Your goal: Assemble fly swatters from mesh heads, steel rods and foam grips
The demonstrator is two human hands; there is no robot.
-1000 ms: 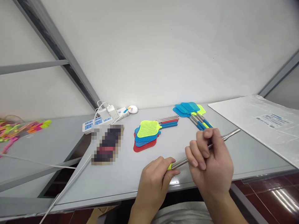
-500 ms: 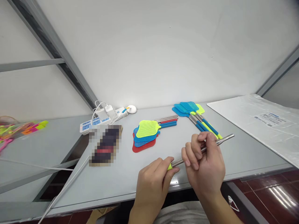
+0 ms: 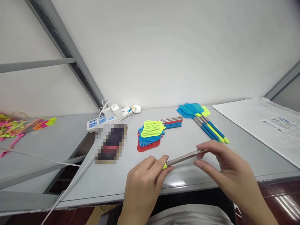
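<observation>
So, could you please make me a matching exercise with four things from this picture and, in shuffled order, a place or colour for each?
1. Metal rod
2. Left swatter stack
3. Right swatter group
4. Power strip

A. Topped by a blue head
B. White with blue socket panels
C. Between the left hand and the right hand
D. Topped by a yellow-green head

Right pairs: 1-C, 2-D, 3-A, 4-B

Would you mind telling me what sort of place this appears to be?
Probably an indoor workstation, perhaps in a workshop: fly swatters lie in two groups on a grey table, a power strip sits near the wall, and metal framing borders the panels.
</observation>
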